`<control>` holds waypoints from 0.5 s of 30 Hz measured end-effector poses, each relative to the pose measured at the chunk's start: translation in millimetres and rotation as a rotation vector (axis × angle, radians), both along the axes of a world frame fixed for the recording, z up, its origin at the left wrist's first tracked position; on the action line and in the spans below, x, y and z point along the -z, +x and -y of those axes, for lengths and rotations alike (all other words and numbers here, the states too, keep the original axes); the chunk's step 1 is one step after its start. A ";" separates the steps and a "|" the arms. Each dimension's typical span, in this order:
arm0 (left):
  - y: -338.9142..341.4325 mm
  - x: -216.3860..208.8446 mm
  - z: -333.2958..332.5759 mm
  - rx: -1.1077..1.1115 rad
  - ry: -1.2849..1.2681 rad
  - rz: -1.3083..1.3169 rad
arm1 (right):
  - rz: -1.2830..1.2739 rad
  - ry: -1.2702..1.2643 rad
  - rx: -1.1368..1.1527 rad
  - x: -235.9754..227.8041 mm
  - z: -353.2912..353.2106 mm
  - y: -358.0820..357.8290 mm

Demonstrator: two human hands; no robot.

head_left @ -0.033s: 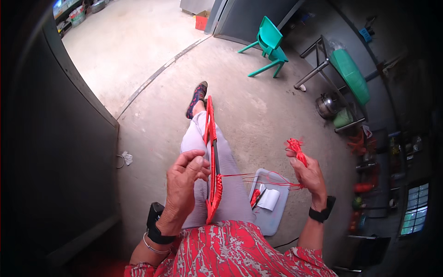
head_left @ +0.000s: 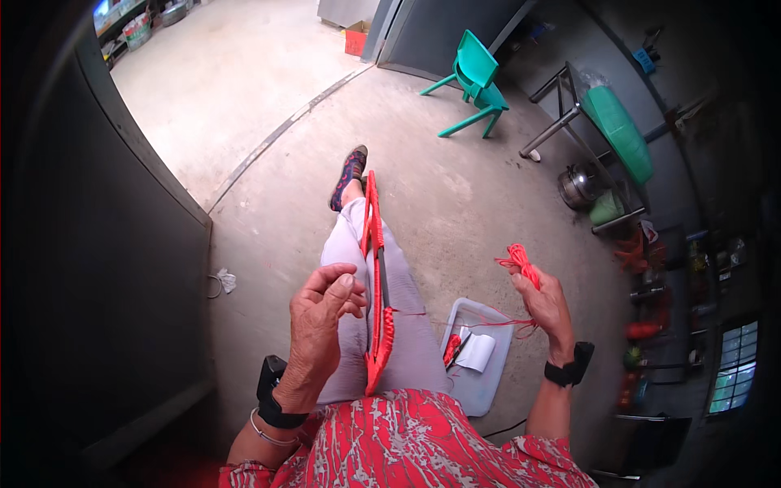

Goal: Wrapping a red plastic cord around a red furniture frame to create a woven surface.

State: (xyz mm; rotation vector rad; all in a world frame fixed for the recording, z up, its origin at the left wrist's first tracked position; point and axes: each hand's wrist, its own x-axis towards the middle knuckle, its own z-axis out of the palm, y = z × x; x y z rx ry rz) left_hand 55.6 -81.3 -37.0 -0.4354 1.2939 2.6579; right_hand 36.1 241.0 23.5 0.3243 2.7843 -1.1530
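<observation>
A long, narrow frame (head_left: 386, 335) stands edge-on along my lap. Much of it is wrapped in red cord, while a dark stretch of its near bar is bare. My left hand (head_left: 319, 305) is beside it on the left, fingers curled and thumb against them; whatever they pinch is hidden. Out to the right, my right hand (head_left: 548, 307) is closed around a looped bundle of red cord (head_left: 521, 262). From the frame's wrapped part a thin red strand runs rightward, faint over the tray, and loose loops hang by my right wrist.
On the floor by my right leg lies a pale plastic tray (head_left: 482, 389) with a white roll (head_left: 475, 353) and red cord (head_left: 452, 348). A green chair (head_left: 478, 69) stands ahead. Farther right is a metal-legged table (head_left: 556, 132) with a pot (head_left: 578, 185) beneath. A dark door (head_left: 122, 244) is on the left.
The strand between the frame and my right hand was a clear line and now looks slacker and fainter. The bundle's loops have shifted slightly. My left hand has hardly moved.
</observation>
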 end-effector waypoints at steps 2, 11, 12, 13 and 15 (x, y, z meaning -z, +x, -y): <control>-4.5 1.6 5.4 -0.014 -0.039 -0.021 | -0.004 0.117 -0.014 -3.0 2.3 -15.1; -48.0 -50.3 -8.0 -0.181 -0.817 -0.726 | -0.513 0.314 -0.947 -43.4 144.1 -74.1; -50.6 -39.2 -9.0 -0.065 -0.660 -0.636 | -0.521 0.309 -0.941 -41.7 146.6 -75.4; -49.5 -33.8 -11.0 -0.036 -0.575 -0.538 | -0.527 0.265 -0.910 -37.0 146.9 -77.4; -44.6 -30.5 -12.1 -0.009 -0.502 -0.437 | -0.555 0.214 -0.856 -25.7 143.4 -79.7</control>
